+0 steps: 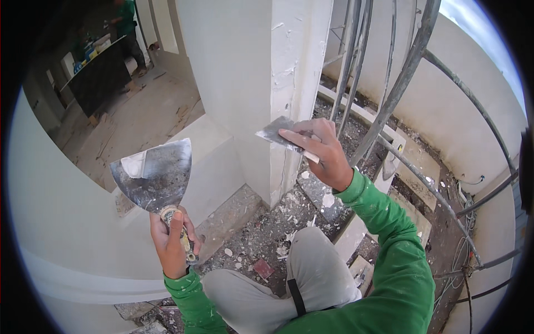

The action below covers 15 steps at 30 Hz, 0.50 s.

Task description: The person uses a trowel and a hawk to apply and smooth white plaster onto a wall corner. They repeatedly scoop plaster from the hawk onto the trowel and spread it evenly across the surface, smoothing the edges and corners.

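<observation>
"Risk?"
"White paste (134,165) on the broad knife (161,181), 9 o'clock, may slip should the left hand (173,240), fingers gripping its handle, tilt."
"Right hand (328,155)?"
"Fingers pinch a flat blade (273,129), 12 o'clock."

At far left, 1 person (128,28) in green stands beside a dark surface (101,78). Metal scaffold poles (401,82) slant across the right side, with loose cables (469,220) beyond. Nearer, 1 reddish piece (263,269) lies on rubble-strewn ground (267,231).
</observation>
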### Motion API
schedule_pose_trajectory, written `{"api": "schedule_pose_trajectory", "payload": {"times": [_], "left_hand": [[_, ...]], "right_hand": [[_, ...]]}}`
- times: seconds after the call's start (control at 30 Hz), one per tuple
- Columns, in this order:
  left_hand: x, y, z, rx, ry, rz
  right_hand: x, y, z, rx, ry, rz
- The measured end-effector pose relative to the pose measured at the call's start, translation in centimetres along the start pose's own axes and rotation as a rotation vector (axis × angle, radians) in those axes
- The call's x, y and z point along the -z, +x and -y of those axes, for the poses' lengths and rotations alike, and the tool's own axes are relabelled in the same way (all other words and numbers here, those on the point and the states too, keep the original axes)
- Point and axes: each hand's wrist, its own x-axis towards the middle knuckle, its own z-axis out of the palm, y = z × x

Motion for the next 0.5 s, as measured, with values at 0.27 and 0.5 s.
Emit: {"api": "schedule_pose_trajectory", "payload": {"times": [0.27, 0.5], "left_hand": [[-2.5, -2.2, 7.0, 0.221, -0.087, 0.093], [-2.6, -4.5, 11.5, 0.310, -0.095, 0.056]], "right_hand": [[2.1, 8.8, -7.0, 0.074, -0.493, -0.426], [0.9, 10.5, -8.5, 0.119, -0.540, -0.479]]}}
